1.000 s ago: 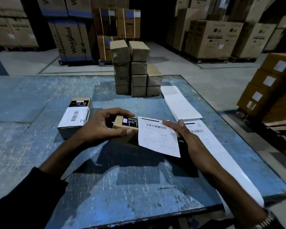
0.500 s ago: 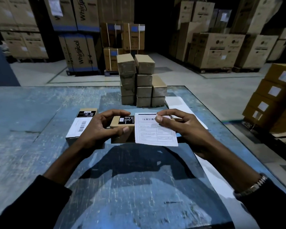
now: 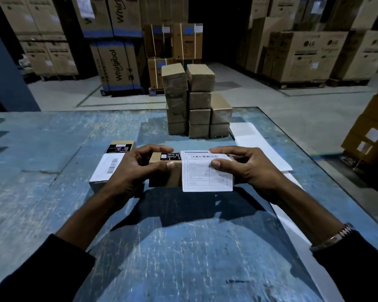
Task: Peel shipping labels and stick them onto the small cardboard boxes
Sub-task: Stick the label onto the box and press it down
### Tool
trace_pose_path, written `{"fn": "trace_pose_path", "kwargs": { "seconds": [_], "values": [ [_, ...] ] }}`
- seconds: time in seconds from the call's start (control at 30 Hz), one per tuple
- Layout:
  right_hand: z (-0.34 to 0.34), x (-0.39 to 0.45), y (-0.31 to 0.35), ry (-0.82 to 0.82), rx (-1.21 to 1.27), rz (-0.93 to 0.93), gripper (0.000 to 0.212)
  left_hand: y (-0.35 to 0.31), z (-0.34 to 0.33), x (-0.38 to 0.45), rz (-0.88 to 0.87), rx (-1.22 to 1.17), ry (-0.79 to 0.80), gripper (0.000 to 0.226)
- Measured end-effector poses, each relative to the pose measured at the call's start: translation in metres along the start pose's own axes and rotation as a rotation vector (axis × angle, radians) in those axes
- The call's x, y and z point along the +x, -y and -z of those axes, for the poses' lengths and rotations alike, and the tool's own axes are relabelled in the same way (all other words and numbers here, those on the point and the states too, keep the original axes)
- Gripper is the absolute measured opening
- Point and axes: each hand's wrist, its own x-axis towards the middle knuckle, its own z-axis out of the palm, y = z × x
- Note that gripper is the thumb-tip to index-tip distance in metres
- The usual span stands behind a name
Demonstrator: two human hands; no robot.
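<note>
A small cardboard box (image 3: 165, 175) with a black sticker on top sits on the blue table (image 3: 52, 203) in front of me. My left hand (image 3: 131, 171) grips its left end, thumb on the near top edge. A white shipping label (image 3: 205, 173) lies over the box's right part and hangs down its front. My right hand (image 3: 247, 168) pinches the label's right edge, forefinger along its top and thumb on its face. To the left lies a second box (image 3: 106, 168) bearing a white barcode label.
A stack of several plain small boxes (image 3: 196, 103) stands further back on the table. White label backing sheets (image 3: 260, 144) lie to the right, running toward the near right edge. Big cartons on pallets fill the warehouse floor behind, and labelled cartons (image 3: 371, 136) stand at the right.
My right hand has brought the label square onto the box's right part, and it now drapes down the front. My left hand keeps its grip on the box.
</note>
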Motion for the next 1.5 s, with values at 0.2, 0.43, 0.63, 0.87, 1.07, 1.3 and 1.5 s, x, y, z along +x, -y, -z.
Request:
{"fn": "trace_pose_path", "kwargs": {
  "seconds": [0.2, 0.43, 0.63, 0.87, 1.07, 1.3, 1.5],
  "values": [
    [0.01, -0.002, -0.002, -0.017, 0.046, -0.054, 0.05, 0.005, -0.014, 0.0, -0.01, -0.053, -0.075, 0.074],
    [0.004, -0.006, -0.001, -0.035, -0.019, -0.074, 0.052, -0.002, -0.036, -0.003, 0.19, 0.006, -0.16, 0.072],
    [0.0, -0.008, -0.001, -0.022, -0.082, -0.032, 0.053, -0.004, -0.043, -0.01, 0.196, 0.232, -0.227, 0.093],
    [-0.004, -0.008, -0.003, -0.071, 0.017, -0.122, 0.055, -0.007, -0.043, -0.011, 0.145, 0.263, -0.228, 0.082],
    [-0.007, -0.01, -0.001, -0.066, 0.026, -0.114, 0.045, -0.004, -0.046, -0.014, 0.123, 0.201, -0.305, 0.081],
    [-0.007, -0.008, -0.003, 0.01, -0.033, -0.076, 0.052, -0.006, -0.039, -0.012, 0.148, 0.129, -0.355, 0.091],
    [0.004, -0.009, -0.004, 0.154, -0.115, -0.061, 0.072, -0.007, -0.039, -0.011, 0.154, 0.117, -0.35, 0.093]
  ]
}}
